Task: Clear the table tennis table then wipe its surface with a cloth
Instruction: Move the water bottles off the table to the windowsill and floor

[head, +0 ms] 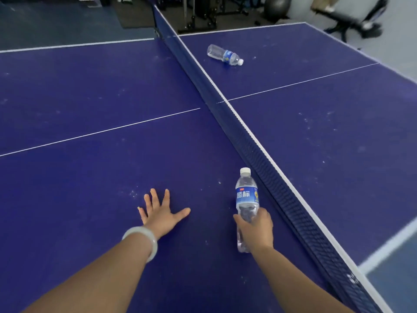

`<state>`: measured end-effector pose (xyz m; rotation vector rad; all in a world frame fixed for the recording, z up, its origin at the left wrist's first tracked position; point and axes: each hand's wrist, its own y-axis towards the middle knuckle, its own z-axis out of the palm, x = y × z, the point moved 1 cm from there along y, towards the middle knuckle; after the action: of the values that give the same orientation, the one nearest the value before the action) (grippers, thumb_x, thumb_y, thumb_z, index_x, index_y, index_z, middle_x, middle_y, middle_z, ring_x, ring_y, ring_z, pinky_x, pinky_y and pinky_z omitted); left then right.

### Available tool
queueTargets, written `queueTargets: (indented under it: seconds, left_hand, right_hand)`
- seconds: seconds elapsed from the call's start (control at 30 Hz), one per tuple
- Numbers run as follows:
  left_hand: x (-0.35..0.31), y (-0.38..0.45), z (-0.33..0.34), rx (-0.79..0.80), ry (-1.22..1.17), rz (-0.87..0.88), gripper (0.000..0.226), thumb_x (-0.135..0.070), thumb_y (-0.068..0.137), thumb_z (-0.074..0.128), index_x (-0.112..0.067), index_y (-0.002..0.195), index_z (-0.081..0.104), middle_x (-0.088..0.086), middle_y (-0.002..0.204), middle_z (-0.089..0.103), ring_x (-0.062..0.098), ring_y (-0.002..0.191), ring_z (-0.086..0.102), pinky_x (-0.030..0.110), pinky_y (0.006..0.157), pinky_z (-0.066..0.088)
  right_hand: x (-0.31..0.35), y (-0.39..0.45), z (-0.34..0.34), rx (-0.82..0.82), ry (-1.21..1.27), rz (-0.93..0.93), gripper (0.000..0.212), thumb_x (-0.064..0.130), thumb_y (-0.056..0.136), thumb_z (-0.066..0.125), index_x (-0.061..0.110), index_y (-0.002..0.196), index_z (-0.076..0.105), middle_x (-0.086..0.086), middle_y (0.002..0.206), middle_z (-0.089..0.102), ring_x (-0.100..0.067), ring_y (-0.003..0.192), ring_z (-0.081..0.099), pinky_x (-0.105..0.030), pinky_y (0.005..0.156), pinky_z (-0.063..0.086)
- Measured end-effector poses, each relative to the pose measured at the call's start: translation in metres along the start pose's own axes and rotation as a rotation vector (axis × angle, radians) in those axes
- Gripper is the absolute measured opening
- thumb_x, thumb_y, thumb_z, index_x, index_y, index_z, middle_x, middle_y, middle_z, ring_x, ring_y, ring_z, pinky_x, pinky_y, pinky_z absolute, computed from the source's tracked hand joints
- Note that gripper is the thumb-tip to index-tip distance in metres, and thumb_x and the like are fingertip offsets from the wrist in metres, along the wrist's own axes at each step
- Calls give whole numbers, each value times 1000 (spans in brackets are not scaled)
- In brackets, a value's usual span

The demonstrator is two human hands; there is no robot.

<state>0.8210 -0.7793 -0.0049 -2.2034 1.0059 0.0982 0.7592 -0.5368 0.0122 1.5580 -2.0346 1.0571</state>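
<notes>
Right hand [257, 229] wrapped around the lower body of a water bottle [246, 197] — fingers [238, 219] curled round the clear plastic, white cap pointing away, blue label showing above the grip. Held just beside the net [225, 116], on its left side, over the blue worktop [90, 91]. Left hand [161, 214] spread flat on the worktop, fingers straight and splayed, holding nothing; pale bangle [144, 241] on that wrist. Second water bottle [224, 54] lying on its side across the net, on the far half, well apart from both hands, cap toward the right. Whitish specks and smudges scattered over the worktop. Beyond the far edge — dark exercise equipment [203, 14] and a grey ball [277, 4] on the floor.
</notes>
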Motion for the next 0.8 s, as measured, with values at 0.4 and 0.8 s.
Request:
queueTargets:
  seconds: [0.4, 0.8]
  left_hand:
    - [-75, -144, 59, 185, 111, 555, 44, -47, 95, 52, -20, 129, 50, -2, 133, 48, 18, 122, 48, 39, 108, 36]
    - [-157, -418, 262, 520, 350, 1052, 15, -36, 94, 58, -21, 95, 54, -4, 105, 60, 15, 98, 58, 27, 82, 46]
  right_hand:
    - [-99, -183, -122, -306, 459, 198, 46, 8, 71, 83, 26, 96, 48, 2, 92, 63, -13, 83, 64, -30, 68, 46]
    - [-333, -449, -243, -816, 876, 578, 44, 8, 62, 80, 20, 100, 60, -3, 86, 71, -23, 80, 69, -36, 72, 55]
